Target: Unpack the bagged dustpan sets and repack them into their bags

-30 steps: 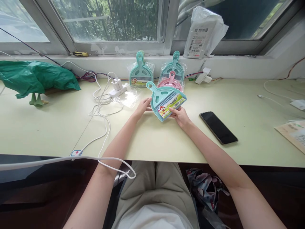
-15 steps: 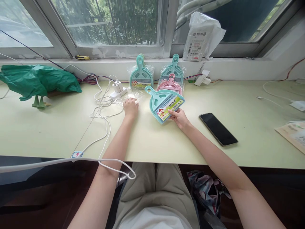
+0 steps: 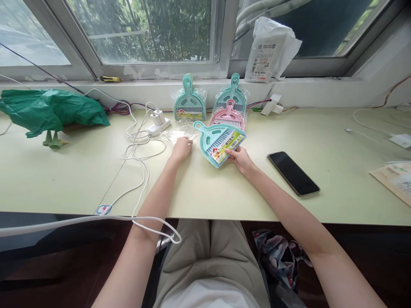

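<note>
the front dustpan is turquoise with grey-blue bristles, its label yellow-green and white with red patches and dark lettering; the middle dustpan is pink; the rear dustpans are teal. the tabletop is pale yellow-green; the phone black; the cable white; the bag emerald; the knife yellow and black; the trousers khaki; the bundle mottled grey and pink.

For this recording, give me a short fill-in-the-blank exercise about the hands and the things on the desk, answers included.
The left hand is beside crumpled clear plastic wrapping, while the teal plastic dustpan-and-brush set is held by the ____.
Just behind that teal set, a clear-wrapped plastic dustpan set is coloured ____.
The black rectangular smartphone lies with its ____ facing up.
Missing words: right hand; pink; screen.
</note>
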`<state>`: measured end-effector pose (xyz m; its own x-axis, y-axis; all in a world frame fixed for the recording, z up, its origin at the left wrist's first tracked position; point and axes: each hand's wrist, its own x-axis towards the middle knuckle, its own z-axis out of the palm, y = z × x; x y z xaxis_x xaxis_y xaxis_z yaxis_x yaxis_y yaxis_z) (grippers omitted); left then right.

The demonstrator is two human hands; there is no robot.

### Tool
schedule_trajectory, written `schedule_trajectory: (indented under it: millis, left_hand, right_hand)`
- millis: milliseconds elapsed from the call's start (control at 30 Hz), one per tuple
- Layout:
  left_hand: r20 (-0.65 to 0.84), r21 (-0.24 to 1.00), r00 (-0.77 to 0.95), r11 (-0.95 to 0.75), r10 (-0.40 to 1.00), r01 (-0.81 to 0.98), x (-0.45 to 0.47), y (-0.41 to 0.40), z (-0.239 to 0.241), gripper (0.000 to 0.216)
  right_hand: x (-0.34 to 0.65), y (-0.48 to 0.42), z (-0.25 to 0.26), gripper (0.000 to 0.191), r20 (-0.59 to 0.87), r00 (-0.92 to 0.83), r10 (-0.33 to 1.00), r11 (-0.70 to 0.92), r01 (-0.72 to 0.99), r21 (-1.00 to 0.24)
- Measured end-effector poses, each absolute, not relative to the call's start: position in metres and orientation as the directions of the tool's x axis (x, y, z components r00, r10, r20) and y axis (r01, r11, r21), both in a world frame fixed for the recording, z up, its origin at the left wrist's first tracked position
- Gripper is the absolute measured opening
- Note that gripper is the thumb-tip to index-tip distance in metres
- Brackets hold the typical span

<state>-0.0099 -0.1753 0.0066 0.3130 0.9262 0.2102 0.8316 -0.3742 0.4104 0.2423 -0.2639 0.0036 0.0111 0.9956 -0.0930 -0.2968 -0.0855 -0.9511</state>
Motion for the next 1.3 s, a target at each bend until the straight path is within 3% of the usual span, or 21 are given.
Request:
schedule_trajectory:
  millis: [200, 433, 567, 833, 967, 1133, 1300]
  left_hand:
    - [0.191, 0.310, 0.262, -0.312, 0.946, 0.898, 0.003, -0.189, 0.009, 0.038]
    - [0.245, 0.450, 0.137, -0.238, 0.960, 0.861, 0.009, -0.192, 0.012, 0.056]
    - [0.307, 0.467, 0.105, -0.246, 0.946, 0.849, 0.010, -0.193, 0.015, 0.062]
    - [0.425, 0.390, 0.236, -0.412, 0.874, 0.823, 0.015, -0.197, 0.019, 0.074]
    - [0.440, 0.361, 0.315, -0.487, 0.841, 0.796, 0.020, -0.202, 0.022, 0.067]
    - [0.453, 0.410, 0.344, -0.535, 0.822, 0.739, 0.023, -0.205, 0.027, 0.059]
    - [0.512, 0.340, 0.364, -0.573, 0.778, 0.746, 0.025, -0.209, 0.029, 0.053]
  right_hand:
    - [0.239, -0.267, 0.008, 0.019, -0.135, -0.011, 0.991, -0.132, -0.292, -0.947]
    - [0.238, -0.267, 0.009, 0.014, -0.159, -0.016, 0.987, -0.157, -0.288, -0.945]
    - [0.239, -0.265, 0.006, 0.016, -0.155, 0.009, 0.988, -0.147, -0.282, -0.948]
    - [0.244, -0.264, 0.005, 0.015, -0.090, 0.106, 0.990, -0.058, -0.278, -0.959]
    - [0.242, -0.265, 0.006, 0.022, -0.080, 0.078, 0.994, -0.059, -0.246, -0.967]
    - [0.237, -0.268, 0.009, 0.028, -0.055, 0.045, 0.998, -0.044, -0.219, -0.975]
    - [0.237, -0.268, 0.010, 0.032, -0.038, 0.105, 0.994, -0.014, -0.223, -0.975]
